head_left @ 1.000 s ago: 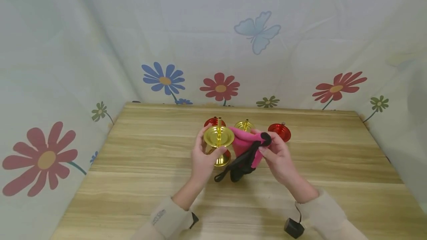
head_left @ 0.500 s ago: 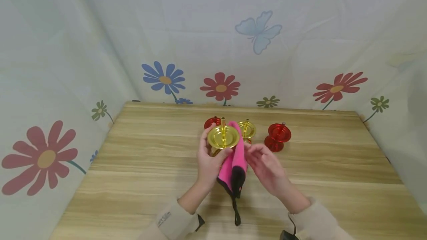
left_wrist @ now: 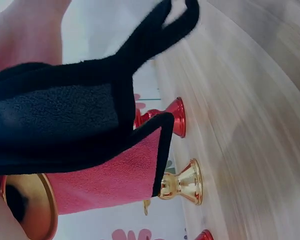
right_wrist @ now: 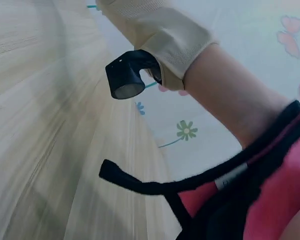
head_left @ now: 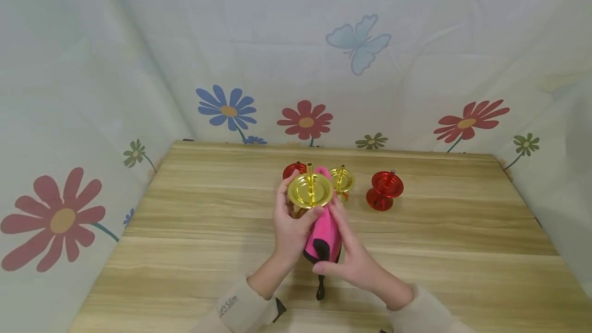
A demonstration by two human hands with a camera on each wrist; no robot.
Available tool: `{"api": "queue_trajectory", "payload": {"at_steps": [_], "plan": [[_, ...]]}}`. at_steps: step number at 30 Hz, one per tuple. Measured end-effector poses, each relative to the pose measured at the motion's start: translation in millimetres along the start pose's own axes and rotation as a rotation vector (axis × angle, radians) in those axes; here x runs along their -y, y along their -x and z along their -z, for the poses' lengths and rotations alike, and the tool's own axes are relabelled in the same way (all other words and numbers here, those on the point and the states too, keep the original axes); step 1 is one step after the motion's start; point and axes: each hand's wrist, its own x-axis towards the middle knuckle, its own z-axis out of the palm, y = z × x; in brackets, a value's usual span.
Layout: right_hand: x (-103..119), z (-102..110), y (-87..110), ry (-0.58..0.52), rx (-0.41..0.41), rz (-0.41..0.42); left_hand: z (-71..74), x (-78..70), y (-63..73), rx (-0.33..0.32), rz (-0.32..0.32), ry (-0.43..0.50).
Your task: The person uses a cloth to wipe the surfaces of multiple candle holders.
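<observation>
A shiny gold candle holder (head_left: 310,194), its dish and stem pointing up, is gripped in my left hand (head_left: 290,233) above the table. Its lower part is mostly hidden. Against its right side lies a folded pink cloth (head_left: 327,230) with black edging and a hanging black loop. My right hand (head_left: 358,258) holds this cloth, fingers along its right side and thumb across the near end. The left wrist view shows the cloth (left_wrist: 110,185) overlapping the gold rim (left_wrist: 50,210). In the right wrist view the loop (right_wrist: 132,183) dangles over the table.
Behind the hands stand a second gold candle holder (head_left: 344,183) and a red candle holder (head_left: 292,170), both partly hidden. Another red candle holder (head_left: 386,186) stands to the right. The wooden table (head_left: 462,251) ends at a flower-printed curtain (head_left: 259,50).
The cloth has moved from the right side onto the gold candle holder's side, its loop hanging nearer me. My right hand loosened, then closed in leftward on the cloth.
</observation>
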Motion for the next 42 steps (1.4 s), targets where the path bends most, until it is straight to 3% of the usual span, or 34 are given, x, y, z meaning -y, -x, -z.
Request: {"api": "queue_trajectory", "payload": {"at_steps": [6, 14, 19, 22, 27, 30, 35, 39, 42], "plan": [[-3, -4, -3.2, 0.081, -0.053, -0.029, 2.6, 0.8, 1.8, 0.053, 0.010, -0.042], [-8, 13, -4.6, -0.057, -0.073, -0.071, 8.1, 0.4, 0.8, 0.262, 0.056, -0.121], [-10, 22, -4.8, -0.088, -0.120, -0.061, 11.4, 1.3, -1.0, 0.373, 0.103, -0.141], [-10, 25, -5.1, -0.104, -0.169, -0.057, 10.8, 3.5, -2.5, 0.368, 0.121, -0.143], [-10, 28, -6.3, -0.119, -0.248, -0.050, 7.2, 4.7, -1.9, 0.225, 0.109, -0.149], [-9, 29, -6.9, -0.109, -0.297, -0.038, 7.7, 3.2, -0.7, 0.185, 0.071, -0.174], [-9, 30, -6.9, -0.109, -0.334, -0.053, 11.9, 4.1, -1.5, 0.267, 0.066, -0.174], [-10, 31, -5.9, -0.145, -0.330, -0.101, 16.4, 6.1, -5.3, 0.364, 0.123, -0.154], [-11, 33, -5.7, -0.163, -0.331, -0.139, 18.8, 5.7, -8.4, 0.394, 0.171, -0.185]]}}
